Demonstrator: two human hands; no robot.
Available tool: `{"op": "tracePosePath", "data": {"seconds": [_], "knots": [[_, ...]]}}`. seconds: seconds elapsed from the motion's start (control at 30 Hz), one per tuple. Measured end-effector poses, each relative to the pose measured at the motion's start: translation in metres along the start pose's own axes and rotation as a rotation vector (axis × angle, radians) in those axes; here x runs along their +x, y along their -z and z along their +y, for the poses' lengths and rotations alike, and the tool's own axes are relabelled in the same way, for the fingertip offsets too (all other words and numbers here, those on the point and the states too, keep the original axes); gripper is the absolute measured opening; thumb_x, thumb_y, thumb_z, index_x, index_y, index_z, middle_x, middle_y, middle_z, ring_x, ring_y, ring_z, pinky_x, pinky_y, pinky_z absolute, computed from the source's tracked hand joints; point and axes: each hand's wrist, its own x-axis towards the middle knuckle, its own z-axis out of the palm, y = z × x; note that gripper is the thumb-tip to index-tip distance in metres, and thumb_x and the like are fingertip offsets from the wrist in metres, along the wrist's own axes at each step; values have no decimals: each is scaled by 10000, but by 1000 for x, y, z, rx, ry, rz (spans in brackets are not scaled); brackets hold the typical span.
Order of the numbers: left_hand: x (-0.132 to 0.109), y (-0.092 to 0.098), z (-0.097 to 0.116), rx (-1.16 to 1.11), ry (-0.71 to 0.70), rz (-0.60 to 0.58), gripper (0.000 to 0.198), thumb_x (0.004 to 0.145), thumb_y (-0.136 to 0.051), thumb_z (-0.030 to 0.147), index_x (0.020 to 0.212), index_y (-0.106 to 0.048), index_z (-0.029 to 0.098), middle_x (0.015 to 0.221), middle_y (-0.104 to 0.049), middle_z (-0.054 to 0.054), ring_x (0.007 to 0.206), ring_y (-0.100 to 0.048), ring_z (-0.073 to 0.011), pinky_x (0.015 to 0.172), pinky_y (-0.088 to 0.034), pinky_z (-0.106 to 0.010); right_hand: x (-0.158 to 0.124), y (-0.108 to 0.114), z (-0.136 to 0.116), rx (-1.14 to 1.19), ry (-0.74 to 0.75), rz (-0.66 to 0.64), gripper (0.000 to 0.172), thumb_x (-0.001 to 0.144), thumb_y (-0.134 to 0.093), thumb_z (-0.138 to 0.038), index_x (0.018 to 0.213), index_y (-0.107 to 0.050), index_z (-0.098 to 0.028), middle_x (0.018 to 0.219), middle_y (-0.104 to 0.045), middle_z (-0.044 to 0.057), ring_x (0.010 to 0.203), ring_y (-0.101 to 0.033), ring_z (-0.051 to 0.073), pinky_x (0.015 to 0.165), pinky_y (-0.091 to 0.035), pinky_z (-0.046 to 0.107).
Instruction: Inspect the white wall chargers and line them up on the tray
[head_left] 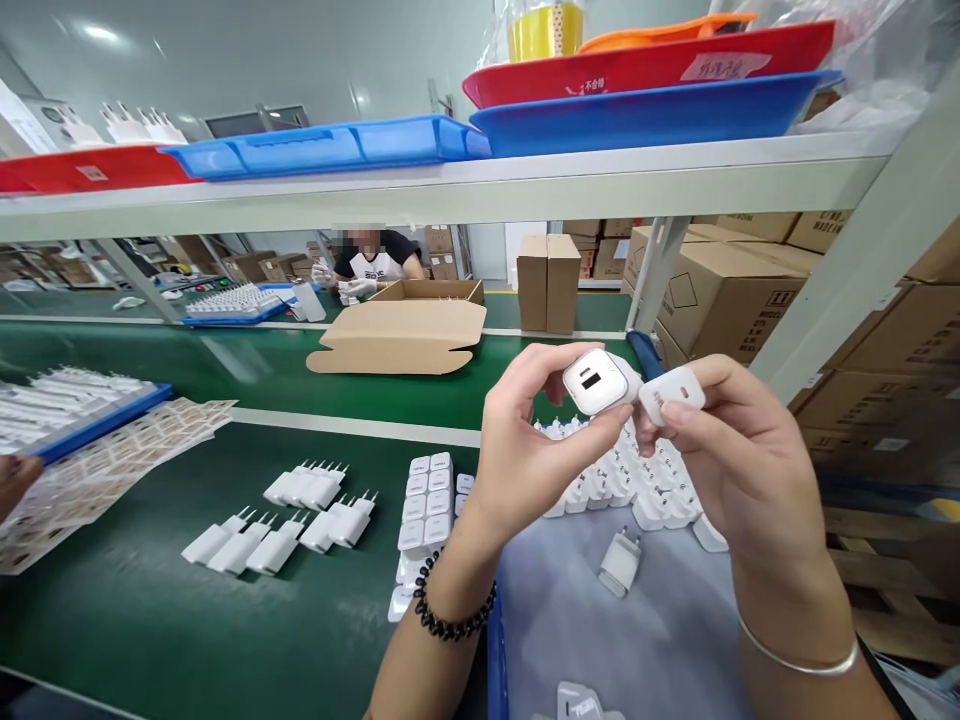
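Note:
My left hand (pixel 510 450) is closed on a white charger plug (pixel 595 383), whose end with dark port slots faces me. Beside it, my right hand (pixel 757 460) pinches a second white charger plug (pixel 670 396) with one small port. The two chargers are close together, above a blue tray (pixel 497 650) with a grey lining. Below my hands, several white chargers (pixel 600 480) stand in rows in the tray, prongs up. A single charger (pixel 620 563) lies apart on the lining. Left of the tray sits a block of white chargers (pixel 426 505).
Several chargers (pixel 244 545) lie on the green table (pixel 225 640). A filled tray (pixel 75 410) and a cutout sheet (pixel 112 470) lie left, near another person's hand (pixel 19 480). An open carton (pixel 405 330) stands ahead; a co-worker (pixel 379 262) sits behind it. A shelf (pixel 450 195) crosses overhead.

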Motion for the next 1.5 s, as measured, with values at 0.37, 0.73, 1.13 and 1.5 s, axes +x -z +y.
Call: {"op": "tracePosePath", "data": {"seconds": [0.37,0.73,1.13,1.5], "knots": [[-1,-3,-15,-336,52,-223,381,919,-784,346,1046,-443,237,1086,-681,-48,948,-668,-154,795,-558,-280,-3,10,-16,-182,160,133,95,923,-773,-187,873,-793,-265,784,-641,16,683,-557,159,603,-426,317],[-5,13,-8,-244,43,-638,383,1014,-585,507,1257,-427,256,1212,-496,-91,1026,-548,-206,827,-535,-322,-23,0,-27,-255,108,73,155,978,-741,-253,1114,-764,-322,719,-613,-26,600,-576,101,515,-486,219],[-3,9,-16,-348,22,-585,388,970,-692,476,1226,-489,268,1186,-547,-68,1000,-603,-183,856,-548,-314,-24,3,-31,-299,7,-13,189,944,-776,-235,1093,-819,-343,639,-602,-46,478,-523,60,437,-426,179],[-1,13,-13,-307,-53,-651,321,1001,-663,374,1239,-478,263,1216,-550,-79,1086,-600,-203,887,-546,-323,-22,5,-33,-194,-98,-68,177,918,-804,-243,1046,-839,-360,593,-601,-47,422,-527,52,412,-429,157]]}}
